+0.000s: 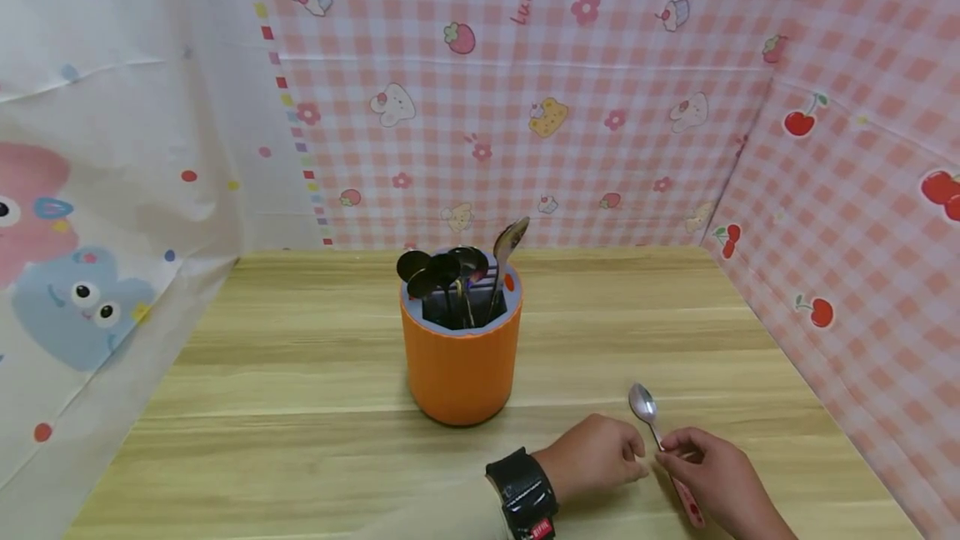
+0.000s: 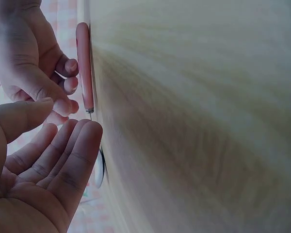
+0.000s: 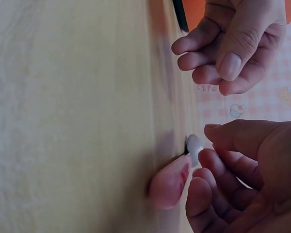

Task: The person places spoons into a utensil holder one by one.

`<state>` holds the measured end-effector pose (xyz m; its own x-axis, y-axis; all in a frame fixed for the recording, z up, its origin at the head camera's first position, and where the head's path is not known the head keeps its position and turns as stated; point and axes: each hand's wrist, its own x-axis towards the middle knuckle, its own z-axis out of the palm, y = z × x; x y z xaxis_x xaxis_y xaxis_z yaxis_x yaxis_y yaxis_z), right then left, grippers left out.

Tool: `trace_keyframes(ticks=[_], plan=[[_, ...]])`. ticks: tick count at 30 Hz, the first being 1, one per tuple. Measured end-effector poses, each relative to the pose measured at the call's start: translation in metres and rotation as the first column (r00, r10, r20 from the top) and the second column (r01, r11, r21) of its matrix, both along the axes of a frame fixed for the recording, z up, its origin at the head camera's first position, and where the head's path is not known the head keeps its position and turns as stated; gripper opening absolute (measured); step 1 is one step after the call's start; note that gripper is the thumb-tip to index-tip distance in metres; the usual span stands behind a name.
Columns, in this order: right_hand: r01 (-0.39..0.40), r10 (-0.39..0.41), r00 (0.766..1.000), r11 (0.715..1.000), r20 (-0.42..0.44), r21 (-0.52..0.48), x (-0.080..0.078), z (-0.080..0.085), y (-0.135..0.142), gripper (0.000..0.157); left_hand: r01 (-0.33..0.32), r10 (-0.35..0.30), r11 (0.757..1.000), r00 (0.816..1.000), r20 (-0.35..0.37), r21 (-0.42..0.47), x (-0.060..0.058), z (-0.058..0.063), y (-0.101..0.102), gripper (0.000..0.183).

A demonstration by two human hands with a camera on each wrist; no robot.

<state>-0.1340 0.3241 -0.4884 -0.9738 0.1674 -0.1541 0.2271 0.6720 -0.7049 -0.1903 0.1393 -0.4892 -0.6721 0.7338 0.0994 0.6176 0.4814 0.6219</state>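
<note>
A metal spoon (image 1: pixel 642 403) with a pink handle (image 2: pixel 84 68) lies on the wooden table, its bowl pointing away from me. Over the handle hovers my right hand (image 1: pixel 716 473), its fingers loosely bent and a gap between thumb and fingers in the right wrist view; whether a fingertip touches the spoon is hard to tell. Just left of the spoon is my left hand (image 1: pixel 600 457), holding nothing, its fingers relaxed and slightly bent. An orange utensil holder (image 1: pixel 461 377) stands upright beyond the left hand, with several spoons and ladles (image 1: pixel 435 272) in it.
The wood-grain table (image 1: pixel 300 407) ends at a pink checked cloth wall (image 1: pixel 495 148) behind. Another cloth with cherries (image 1: pixel 847 215) borders the right, and a white cloth with cartoon figures (image 1: pixel 82 290) the left. A black strap (image 1: pixel 522 486) circles my left wrist.
</note>
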Motion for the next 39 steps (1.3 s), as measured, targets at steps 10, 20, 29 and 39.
trace_keyframes(ticks=[10, 20, 29, 39], plan=[[0.014, -0.015, 1.000, 0.999, 0.007, 0.052, -0.004, -0.009, 0.001, 0.025, 0.004, -0.004, 1.000, 1.000, 0.026, -0.005, 0.001, -0.003, 0.006, 0.005], [-0.021, 0.016, 0.998, 0.995, 0.053, 0.096, -0.007, -0.010, -0.005, 0.031, 0.022, -0.022, 1.000, 1.000, 0.002, -0.012, 0.002, -0.005, 0.006, 0.007], [0.007, -0.004, 0.993, 1.000, 0.117, -0.019, -0.006, -0.011, -0.019, 0.016, 0.041, -0.042, 0.997, 0.999, -0.010, -0.068, 0.004, -0.006, 0.005, 0.014], [0.071, -0.054, 0.989, 0.990, 0.134, -0.124, -0.008, -0.009, -0.021, 0.017, 0.021, -0.021, 0.997, 1.000, 0.001, -0.080, 0.007, -0.005, 0.004, 0.017]])
